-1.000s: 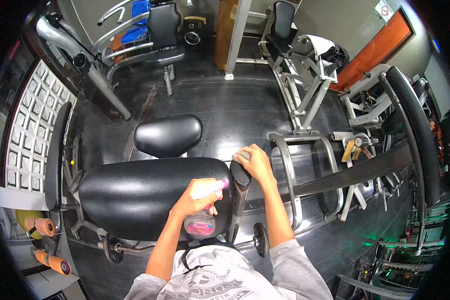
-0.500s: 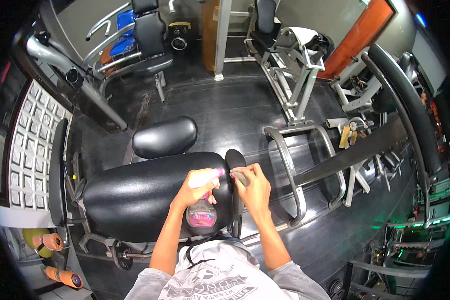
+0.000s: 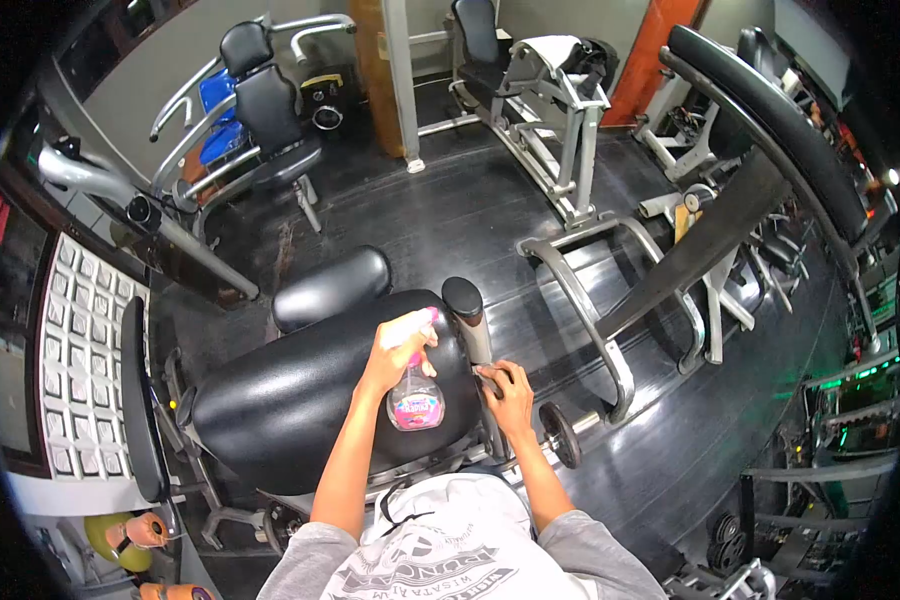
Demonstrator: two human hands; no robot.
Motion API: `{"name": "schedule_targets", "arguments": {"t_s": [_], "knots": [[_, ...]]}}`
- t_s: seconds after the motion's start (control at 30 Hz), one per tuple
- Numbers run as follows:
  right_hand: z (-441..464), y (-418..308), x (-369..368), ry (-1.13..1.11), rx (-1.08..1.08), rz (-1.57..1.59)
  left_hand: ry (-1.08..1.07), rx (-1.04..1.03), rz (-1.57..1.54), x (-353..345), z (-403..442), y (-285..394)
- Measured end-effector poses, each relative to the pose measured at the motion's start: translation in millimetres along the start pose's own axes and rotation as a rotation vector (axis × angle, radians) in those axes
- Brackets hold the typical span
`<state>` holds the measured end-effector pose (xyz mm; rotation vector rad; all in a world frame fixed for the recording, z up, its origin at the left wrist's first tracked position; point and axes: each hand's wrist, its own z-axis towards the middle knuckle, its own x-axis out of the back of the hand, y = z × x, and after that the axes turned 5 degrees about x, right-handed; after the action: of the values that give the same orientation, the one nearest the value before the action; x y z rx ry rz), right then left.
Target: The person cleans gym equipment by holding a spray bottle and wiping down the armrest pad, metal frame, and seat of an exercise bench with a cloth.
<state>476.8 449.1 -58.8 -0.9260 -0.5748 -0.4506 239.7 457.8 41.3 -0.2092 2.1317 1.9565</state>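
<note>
My left hand [image 3: 402, 350] is wrapped round the neck of a clear spray bottle [image 3: 417, 405] with a pink trigger head and a pink label. The bottle is held upright over the black padded bench [image 3: 290, 400]. My right hand [image 3: 508, 398] has bent fingers pressed against the side of a narrow padded bar [image 3: 476, 335] with a round black end, beside the bench's right edge. Whatever lies under those fingers, if anything, is hidden.
A smaller black pad [image 3: 332, 288] sits beyond the bench. To the right are a curved metal frame [image 3: 580, 290] and a weight plate [image 3: 560, 435] on a bar. Gym machines [image 3: 270, 110] stand at the back, and a white patterned panel [image 3: 85, 360] is at left.
My right hand has slid back towards my body along the padded bar, uncovering more of its far end. My left hand still holds the spray bottle. The whole view has turned a little.
</note>
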Motion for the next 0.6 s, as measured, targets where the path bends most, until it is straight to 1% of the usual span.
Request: {"name": "schedule_targets", "arguments": {"t_s": [0.07,0.17,0.23,0.27,0.33,0.4,0.47,0.53,0.57,0.6], "knots": [[1.7,-4.3,-2.2,0.027,-0.028,-0.013,0.036,-0.035,0.044,-1.2,1.1,-0.4],[38.4,-21.6,-3.3,0.058,-0.026,-0.017,0.060,-0.068,0.117,-1.6,2.3,-5.5],[61.5,-33.7,-4.7,0.155,0.049,0.032,0.081,-0.078,0.132,-8.1,2.6,-3.2],[65.2,-35.2,-5.9,0.159,0.042,0.030,0.116,-0.094,0.144,-11.0,2.1,-1.1],[64.7,-33.4,-9.0,0.190,0.049,0.034,0.106,-0.062,0.130,-15.9,-5.2,5.5],[51.8,-26.5,-6.6,0.185,0.040,0.008,0.097,-0.028,0.113,-21.6,-12.7,6.9],[26.9,-14.4,-7.2,0.179,0.027,-0.013,0.026,0.028,0.300,-25.0,-25.0,2.4],[-9.5,3.0,-10.3,0.057,-0.040,-0.025,0.027,0.059,0.237,-34.8,-37.4,-8.4],[-28.3,9.7,-11.9,0.056,-0.046,-0.022,0.036,0.089,0.204,-40.3,-44.0,-9.5],[-42.2,11.3,-9.7,0.002,-0.076,-0.045,0.024,0.120,0.199,-41.8,-50.8,-12.7]]}}
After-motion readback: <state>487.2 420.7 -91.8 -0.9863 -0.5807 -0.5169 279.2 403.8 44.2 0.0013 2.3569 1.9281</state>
